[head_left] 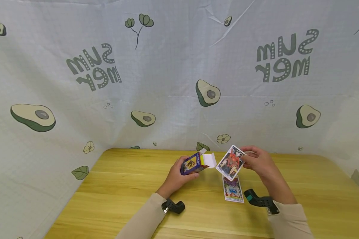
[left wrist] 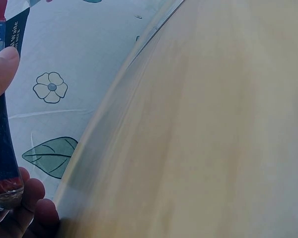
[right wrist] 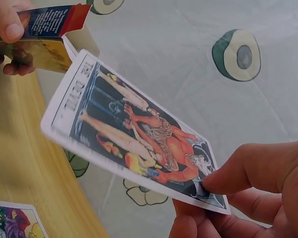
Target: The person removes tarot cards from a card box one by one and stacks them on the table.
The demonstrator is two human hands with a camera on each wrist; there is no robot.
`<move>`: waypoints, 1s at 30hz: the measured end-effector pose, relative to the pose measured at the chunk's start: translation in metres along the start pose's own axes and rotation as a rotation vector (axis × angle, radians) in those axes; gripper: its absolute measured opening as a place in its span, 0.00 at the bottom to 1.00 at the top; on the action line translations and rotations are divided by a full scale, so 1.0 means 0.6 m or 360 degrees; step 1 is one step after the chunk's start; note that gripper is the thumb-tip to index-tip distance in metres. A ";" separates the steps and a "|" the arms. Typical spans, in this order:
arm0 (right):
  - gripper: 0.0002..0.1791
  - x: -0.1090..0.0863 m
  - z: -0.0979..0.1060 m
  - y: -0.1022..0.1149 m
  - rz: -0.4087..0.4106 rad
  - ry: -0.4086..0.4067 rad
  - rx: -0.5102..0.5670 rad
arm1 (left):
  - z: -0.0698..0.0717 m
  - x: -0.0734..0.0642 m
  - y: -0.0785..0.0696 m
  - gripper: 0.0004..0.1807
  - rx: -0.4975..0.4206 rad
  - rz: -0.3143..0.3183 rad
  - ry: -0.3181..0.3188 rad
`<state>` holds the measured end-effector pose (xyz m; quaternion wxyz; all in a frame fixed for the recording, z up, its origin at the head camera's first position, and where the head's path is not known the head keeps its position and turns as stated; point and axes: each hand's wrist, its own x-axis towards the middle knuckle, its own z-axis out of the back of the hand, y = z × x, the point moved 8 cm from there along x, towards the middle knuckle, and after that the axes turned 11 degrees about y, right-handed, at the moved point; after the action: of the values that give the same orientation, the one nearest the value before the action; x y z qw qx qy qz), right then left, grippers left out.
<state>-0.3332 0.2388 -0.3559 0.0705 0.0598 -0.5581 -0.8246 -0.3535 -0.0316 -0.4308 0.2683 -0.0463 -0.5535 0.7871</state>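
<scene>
My left hand [head_left: 176,178] grips a dark blue tarot card box [head_left: 192,164], its white flap standing open toward the right. Only part of the box [left wrist: 1,134] shows at the edge of the left wrist view, with the thumb across it. Between thumb and fingers, my right hand [head_left: 262,166] pinches a tarot card [right wrist: 149,129] labelled "The Devil" by its far end, face up and tilted. Its labelled end is close to the box's open flap. Below it on the table lies another tarot card [head_left: 233,192], "The Lovers", face up, its upper end hidden behind the held card.
A wooden table [head_left: 122,192] spreads under both hands. Behind it hangs a pale cloth [head_left: 173,73] printed with avocados, flowers and lettering, meeting the table's far edge. Black wrist cameras are strapped over both beige sleeves [head_left: 146,215].
</scene>
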 end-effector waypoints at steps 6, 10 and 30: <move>0.21 -0.001 0.003 -0.006 -0.0033 -0.0021 -0.0057 | -0.002 0.006 0.023 0.35 -0.0001 -0.0010 -0.0017; 0.21 -0.001 0.004 -0.008 -0.0029 -0.0013 -0.0091 | -0.002 0.006 0.024 0.35 -0.0005 0.0010 -0.0016; 0.26 -0.003 -0.002 -0.036 -0.0091 0.0105 -0.0153 | 0.000 -0.002 -0.001 0.35 0.0014 0.0004 -0.0018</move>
<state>-0.3320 0.2460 -0.3763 0.0679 0.0996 -0.5134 -0.8497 -0.3525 -0.0321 -0.4305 0.2644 -0.0414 -0.5516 0.7901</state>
